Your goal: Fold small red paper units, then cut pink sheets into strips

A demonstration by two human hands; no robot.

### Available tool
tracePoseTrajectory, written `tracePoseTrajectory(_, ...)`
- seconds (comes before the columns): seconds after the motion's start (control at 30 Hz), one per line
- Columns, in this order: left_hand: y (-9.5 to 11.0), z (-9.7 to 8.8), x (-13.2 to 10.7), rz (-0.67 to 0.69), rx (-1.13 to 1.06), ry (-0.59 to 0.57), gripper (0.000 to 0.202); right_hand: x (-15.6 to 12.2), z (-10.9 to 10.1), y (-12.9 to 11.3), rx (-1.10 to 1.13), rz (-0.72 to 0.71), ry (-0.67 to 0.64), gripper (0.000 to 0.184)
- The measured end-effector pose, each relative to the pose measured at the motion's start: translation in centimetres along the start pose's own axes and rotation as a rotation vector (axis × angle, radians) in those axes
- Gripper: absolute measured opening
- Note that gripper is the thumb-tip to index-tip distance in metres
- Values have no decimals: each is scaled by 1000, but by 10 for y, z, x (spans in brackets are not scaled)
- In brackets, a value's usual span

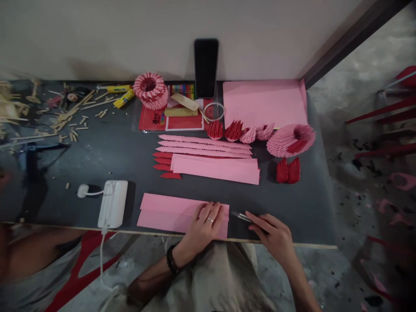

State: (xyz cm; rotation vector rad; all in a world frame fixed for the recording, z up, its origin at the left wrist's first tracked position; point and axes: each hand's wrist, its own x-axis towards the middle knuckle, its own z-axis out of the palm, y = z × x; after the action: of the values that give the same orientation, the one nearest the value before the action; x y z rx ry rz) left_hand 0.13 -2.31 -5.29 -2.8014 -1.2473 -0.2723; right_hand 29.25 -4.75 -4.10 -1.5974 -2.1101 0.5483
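My left hand [206, 223] lies flat on the right part of a folded pink paper sheet [162, 212] near the table's front edge. Its fingers are stretched out and press on the paper. In my right hand [273, 234] is a slim, knife-like metal tool [243, 217], its tip pointing left at the sheet's right edge. The tip is blurred and seems just apart from the paper. Beyond the hands lie pink paper strips [214, 168], with long pink zigzag-edged strips [204, 145] and red pointed ones [161, 161] partly under them.
Folded-paper pieces include a pink ring stack [150, 90], a pink oval [290, 141] and red pieces [288, 170]. A phone [206, 68] leans on the wall beside pink sheets [263, 103]. A white power bank [113, 203], glue sticks [124, 99] and wooden sticks [66, 115] lie left, near another person's arm [39, 255].
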Motion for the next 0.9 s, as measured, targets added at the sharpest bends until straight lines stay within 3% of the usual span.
tracePoseTrajectory(0.13,4,3,0,-48,-53,-4,43,3,-1,6,-113,-221,-36,32)
tracePoseTrajectory(0.3,-2,4,1,-80,-146,2,42,10,5,1,-141,-241,-29,33)
tracePoseTrajectory(0.4,-6,2,2,-86,-210,-2,42,14,8,-4,-40,-188,-71,24)
tracePoseTrajectory(0.5,-8,0,3,-66,-207,2,41,20,6,-10,66,-34,-118,17)
tracePoseTrajectory(0.6,-8,0,2,-10,-128,10,41,31,1,-15,146,198,-153,20)
tracePoseTrajectory(0.7,-4,3,-1,23,-57,-5,42,40,-2,-15,85,374,-96,32)
tracePoseTrajectory(0.8,2,3,-2,7,-36,-13,44,43,0,-12,-31,365,18,34)
tracePoseTrajectory(0.9,8,0,-1,-23,-52,-57,54,39,4,-6,-77,192,45,27)
